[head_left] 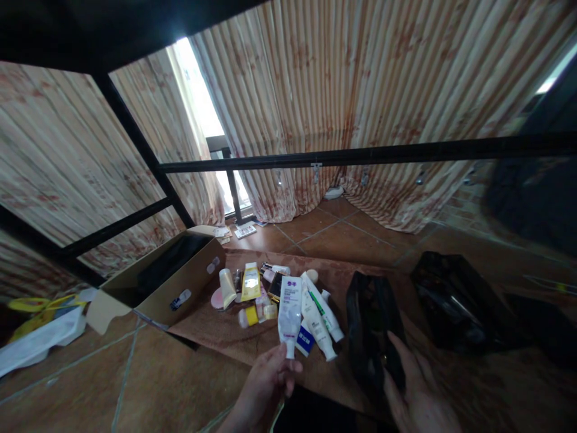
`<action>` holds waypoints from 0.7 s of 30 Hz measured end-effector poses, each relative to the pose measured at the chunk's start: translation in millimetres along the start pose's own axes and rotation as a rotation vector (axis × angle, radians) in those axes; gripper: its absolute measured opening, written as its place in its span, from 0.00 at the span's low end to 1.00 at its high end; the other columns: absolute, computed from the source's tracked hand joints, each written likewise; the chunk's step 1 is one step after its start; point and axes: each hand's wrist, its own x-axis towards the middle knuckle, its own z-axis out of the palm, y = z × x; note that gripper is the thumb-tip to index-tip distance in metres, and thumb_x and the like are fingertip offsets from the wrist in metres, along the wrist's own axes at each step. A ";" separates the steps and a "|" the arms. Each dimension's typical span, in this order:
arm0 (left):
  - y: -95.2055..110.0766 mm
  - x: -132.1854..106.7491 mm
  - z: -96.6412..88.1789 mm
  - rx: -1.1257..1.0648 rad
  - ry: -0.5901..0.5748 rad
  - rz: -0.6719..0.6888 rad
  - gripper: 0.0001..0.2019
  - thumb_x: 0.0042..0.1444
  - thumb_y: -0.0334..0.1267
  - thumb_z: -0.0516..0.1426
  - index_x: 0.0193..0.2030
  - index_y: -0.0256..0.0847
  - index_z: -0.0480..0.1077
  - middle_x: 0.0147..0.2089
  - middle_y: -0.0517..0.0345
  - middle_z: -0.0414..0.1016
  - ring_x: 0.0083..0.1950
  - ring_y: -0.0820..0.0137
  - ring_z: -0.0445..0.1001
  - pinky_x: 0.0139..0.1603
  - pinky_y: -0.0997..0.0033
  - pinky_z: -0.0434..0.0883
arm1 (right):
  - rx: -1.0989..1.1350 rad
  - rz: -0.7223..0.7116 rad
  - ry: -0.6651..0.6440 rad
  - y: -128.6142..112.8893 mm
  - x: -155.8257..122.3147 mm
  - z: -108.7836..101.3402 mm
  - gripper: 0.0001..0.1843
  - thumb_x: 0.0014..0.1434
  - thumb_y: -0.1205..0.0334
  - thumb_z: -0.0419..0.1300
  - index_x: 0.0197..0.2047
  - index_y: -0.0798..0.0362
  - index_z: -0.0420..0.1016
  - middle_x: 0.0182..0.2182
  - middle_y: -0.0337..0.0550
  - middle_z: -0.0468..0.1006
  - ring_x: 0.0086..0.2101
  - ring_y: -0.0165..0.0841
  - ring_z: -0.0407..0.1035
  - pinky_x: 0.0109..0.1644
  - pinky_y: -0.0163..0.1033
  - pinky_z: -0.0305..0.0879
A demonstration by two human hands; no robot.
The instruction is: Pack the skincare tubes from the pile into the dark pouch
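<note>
My left hand (273,373) pinches the cap of a white toothpaste tube (290,307) with purple print, its flat end pointing away from me. My right hand (415,385) grips the near side of a black pouch (374,313), whose top gapes; its inside is too dark to make out. Beside the held tube, white-and-green tubes (315,319) lie on a brown cloth (216,337), with a blue packet (305,341) partly under them. Left of these is a cluster of toiletries, including a yellow tube (251,282) and a cream-coloured tube (228,288).
An open cardboard box (198,273) with something black inside stands at the left. Another black bag (455,307) lies to the right. A black metal rail (360,153) crosses in front of patterned curtains (315,90). A white tray (45,337) sits at far left.
</note>
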 end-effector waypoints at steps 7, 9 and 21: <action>-9.0 31.1 25.1 -0.091 -0.026 -0.065 0.20 0.54 0.53 0.59 0.32 0.33 0.69 0.23 0.61 0.70 0.15 0.82 0.59 0.16 0.82 0.56 | 0.012 0.005 0.023 -8.9 2.8 -4.4 0.26 0.64 0.52 0.44 0.63 0.51 0.55 0.54 0.55 0.69 0.52 0.46 0.69 0.50 0.51 0.71; -7.1 42.5 34.2 -0.199 -0.031 -0.137 0.19 0.57 0.52 0.57 0.32 0.33 0.69 0.21 0.62 0.68 0.15 0.82 0.59 0.16 0.82 0.56 | 0.014 0.010 0.017 -8.5 3.0 -4.9 0.26 0.64 0.52 0.44 0.63 0.51 0.55 0.54 0.55 0.69 0.53 0.46 0.68 0.51 0.51 0.71; 3.2 70.4 46.2 -0.558 0.016 -0.219 0.15 0.67 0.39 0.47 0.36 0.31 0.68 0.28 0.56 0.74 0.18 0.83 0.68 0.21 0.85 0.68 | -0.025 -0.014 -0.016 5.5 0.6 3.2 0.29 0.62 0.52 0.47 0.64 0.50 0.53 0.56 0.54 0.67 0.53 0.47 0.68 0.47 0.51 0.72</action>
